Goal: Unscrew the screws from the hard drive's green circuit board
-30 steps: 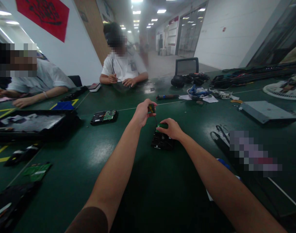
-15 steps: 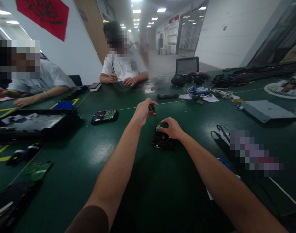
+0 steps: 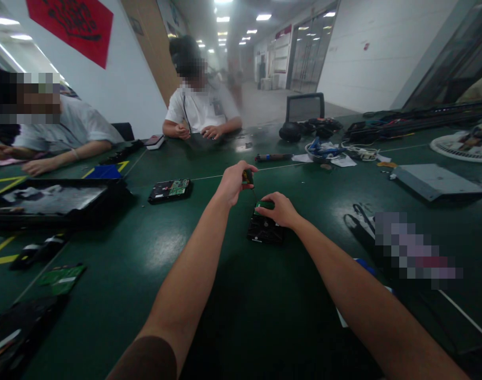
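A black hard drive [image 3: 265, 230] lies on the dark green table in front of me, its green circuit board [image 3: 264, 206] at the far end. My left hand [image 3: 238, 182] is closed around the handle of a screwdriver [image 3: 247, 178]. The thin shaft points down to the drive's far left corner; the tip is too small to make out. My right hand [image 3: 279, 209] grips the hard drive from the right, thumb across the circuit board. Its other fingers are partly hidden behind the drive.
Another hard drive [image 3: 170, 190] lies to the left, beyond it a black tray [image 3: 59, 203]. A loose green board [image 3: 63, 278] sits at lower left. To the right are a grey metal box [image 3: 439, 180] and a bowl [image 3: 324, 152]. Two people sit across the table.
Both my hands, the screwdriver and the hard drive stay almost in place. The people opposite shift slightly.
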Motion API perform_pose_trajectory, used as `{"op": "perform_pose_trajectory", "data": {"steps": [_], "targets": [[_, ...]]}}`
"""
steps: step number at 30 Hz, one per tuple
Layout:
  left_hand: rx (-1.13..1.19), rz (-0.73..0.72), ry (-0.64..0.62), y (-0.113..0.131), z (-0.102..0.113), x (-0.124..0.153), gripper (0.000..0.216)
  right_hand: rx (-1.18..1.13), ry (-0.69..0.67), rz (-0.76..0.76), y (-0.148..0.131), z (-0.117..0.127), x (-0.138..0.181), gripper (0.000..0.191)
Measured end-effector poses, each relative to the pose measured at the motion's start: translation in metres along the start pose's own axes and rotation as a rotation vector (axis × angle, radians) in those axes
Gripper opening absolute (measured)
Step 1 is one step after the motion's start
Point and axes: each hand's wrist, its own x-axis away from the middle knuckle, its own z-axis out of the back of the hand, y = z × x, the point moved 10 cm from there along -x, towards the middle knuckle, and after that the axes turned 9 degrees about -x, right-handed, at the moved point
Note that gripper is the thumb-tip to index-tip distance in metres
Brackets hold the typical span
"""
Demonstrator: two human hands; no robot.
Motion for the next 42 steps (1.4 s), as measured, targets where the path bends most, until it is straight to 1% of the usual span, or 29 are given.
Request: {"op": "perform_pose_trajectory", "data": {"steps": [4, 6, 11, 13, 16, 18, 20, 24, 29, 32, 37, 42], "targets": [[0.097, 0.054, -0.060, -0.004, -0.008, 0.002, 0.021, 0.005, -0.006, -0.006, -0.001, 0.001, 0.000, 0.047], [0.132, 0.063, -0.068, -0.005, -0.010, 0.002, 0.019, 0.009, -0.011, -0.003, -0.002, 0.001, 0.000, 0.045], [0.038, 0.001, -0.031, 0.000, -0.005, 0.001, 0.021, 0.003, -0.009, -0.020, -0.002, 0.002, 0.001, 0.048], [0.031, 0.000, -0.051, 0.000, -0.006, 0.001, 0.022, 0.003, -0.007, -0.022, -0.001, 0.002, 0.001, 0.048], [0.090, 0.036, -0.112, -0.003, -0.014, 0.003, 0.022, 0.007, -0.001, -0.002, -0.002, 0.001, 0.001, 0.046], [0.112, 0.049, -0.124, -0.003, -0.016, 0.004, 0.021, 0.010, 0.005, 0.008, -0.003, 0.001, 0.001, 0.045], [0.088, 0.035, -0.104, -0.002, -0.015, 0.004, 0.019, 0.010, 0.004, 0.005, -0.002, 0.002, 0.000, 0.046], [-0.003, 0.000, -0.039, 0.002, -0.007, 0.003, 0.022, 0.007, -0.012, -0.003, -0.002, 0.001, 0.000, 0.047], [0.050, 0.046, -0.105, -0.002, -0.014, 0.004, 0.024, 0.013, -0.014, -0.013, -0.002, 0.002, 0.001, 0.047], [0.075, 0.057, -0.076, -0.004, -0.012, 0.004, 0.019, 0.023, -0.014, -0.024, -0.002, 0.002, 0.001, 0.047], [-0.027, -0.023, -0.015, 0.003, -0.005, 0.002, 0.021, 0.017, -0.022, -0.036, -0.004, 0.003, 0.002, 0.048], [0.040, 0.034, -0.041, -0.003, -0.009, 0.002, 0.023, 0.005, -0.018, -0.035, -0.004, 0.004, 0.002, 0.044]]}}
